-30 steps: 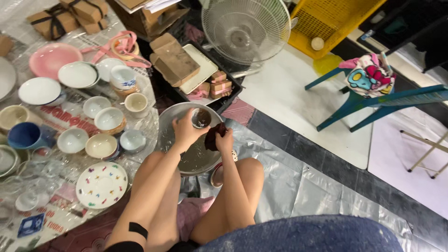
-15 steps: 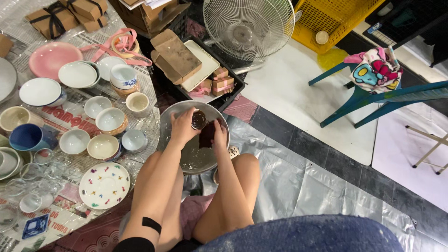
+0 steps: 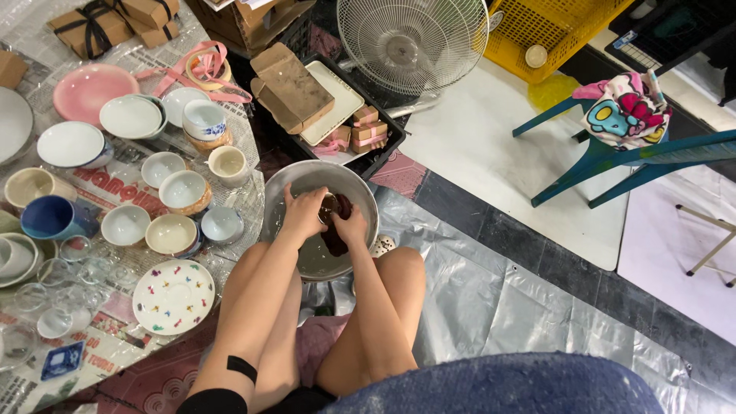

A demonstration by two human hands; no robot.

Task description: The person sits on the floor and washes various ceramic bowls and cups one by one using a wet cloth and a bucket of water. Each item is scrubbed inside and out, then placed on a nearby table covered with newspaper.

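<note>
You are sitting low on a floor covered with silver plastic sheeting, dark tiles showing beyond it and a white mat lying past those. Between your knees a round metal basin is standing on the sheeting, holding shallow water. Your left hand is curling its fingers around a small dark cup inside the basin, while your right hand is closing on a dark maroon cloth and pressing it against the cup. To your left, newspaper is spreading under bowls, cups and glasses, with a white plate dotted in colours lying nearest your leg and a pink plate sitting farther off. At the top left, brown cardboard boxes tied with black ribbon are resting on the paper. Beyond the basin a black crate is holding a flat brown carton, a white tray and small boxes tied with pink ribbon. A white floor fan is standing behind it, a yellow basket is sitting beside that, and a teal chair draped with a printed cloth is standing at your right.
</note>
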